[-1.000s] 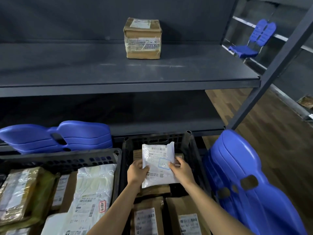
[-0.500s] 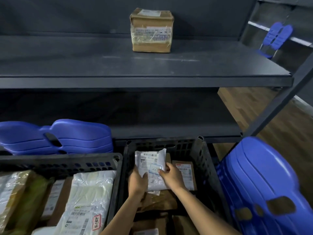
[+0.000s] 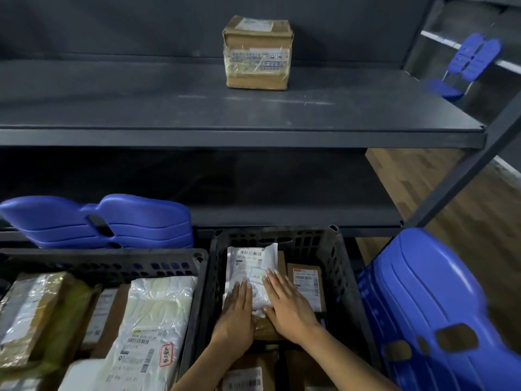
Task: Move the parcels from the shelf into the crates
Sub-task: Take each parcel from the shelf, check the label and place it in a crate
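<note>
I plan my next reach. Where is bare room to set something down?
Bare: the shelf on both sides of the cardboard box. Crowded: the left crate, full of parcels; the right crate, where left hand and right hand press the white parcel.

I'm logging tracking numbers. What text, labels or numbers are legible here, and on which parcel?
None can be quoted with confidence.
White mailer, right crate: barcode and digit row, too blurred.
Cardboard box on shelf: label with handling symbols, unreadable.
White bag, left crate: barcodes, red stamp, characters blurred.
Brown parcel beside the mailer: red-topped label, too small.
</note>
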The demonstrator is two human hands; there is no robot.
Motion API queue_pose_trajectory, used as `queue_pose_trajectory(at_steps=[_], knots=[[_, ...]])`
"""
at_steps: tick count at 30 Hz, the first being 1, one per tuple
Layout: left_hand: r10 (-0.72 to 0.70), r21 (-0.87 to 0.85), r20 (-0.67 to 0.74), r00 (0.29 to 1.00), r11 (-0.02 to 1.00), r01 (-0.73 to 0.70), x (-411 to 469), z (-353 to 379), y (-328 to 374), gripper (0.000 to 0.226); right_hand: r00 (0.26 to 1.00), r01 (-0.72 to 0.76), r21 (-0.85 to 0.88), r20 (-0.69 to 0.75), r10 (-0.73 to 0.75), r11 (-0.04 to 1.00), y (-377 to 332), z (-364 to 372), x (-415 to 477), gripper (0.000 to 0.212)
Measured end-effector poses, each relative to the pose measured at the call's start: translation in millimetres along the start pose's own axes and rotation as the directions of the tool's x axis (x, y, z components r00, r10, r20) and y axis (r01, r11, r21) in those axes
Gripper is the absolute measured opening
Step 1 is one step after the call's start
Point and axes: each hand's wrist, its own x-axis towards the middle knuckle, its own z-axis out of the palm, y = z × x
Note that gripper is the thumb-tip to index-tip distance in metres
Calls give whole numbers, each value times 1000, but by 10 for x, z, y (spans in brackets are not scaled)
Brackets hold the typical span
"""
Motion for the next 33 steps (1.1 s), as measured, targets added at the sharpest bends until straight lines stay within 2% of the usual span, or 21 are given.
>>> queue_pose_trajectory(at_steps=[9,13,16,21,26,33], knots=[[18,49,120,993,999,-24,100,-61,-73,72,996,-11,-32,86,14,999,-17,4,115,67],[28,93,98,995,995,-37,1,-257,-50,75,994,-31,-22,103,33,999,-96,-195,51,69],[39,214,81,996,975,-56,-114,-540,-28,75,997,-25,-50,77,29,998,-164,-497,-34,67],[31,314,-41,999,949,-17,-203,-1331,33,73,999,-34,-108,-42,30,994,-174,-1282,-69,66],[87,319,-225,971,948,-12,-183,-2257,-20,75,979,-44,-124,-204,18,991,-130,-2147,83,65],[150,347,-354,923,938,-20,14,-3330,-174,74,912,-139,-18,-393,120,990,-145,-3098,493,63]])
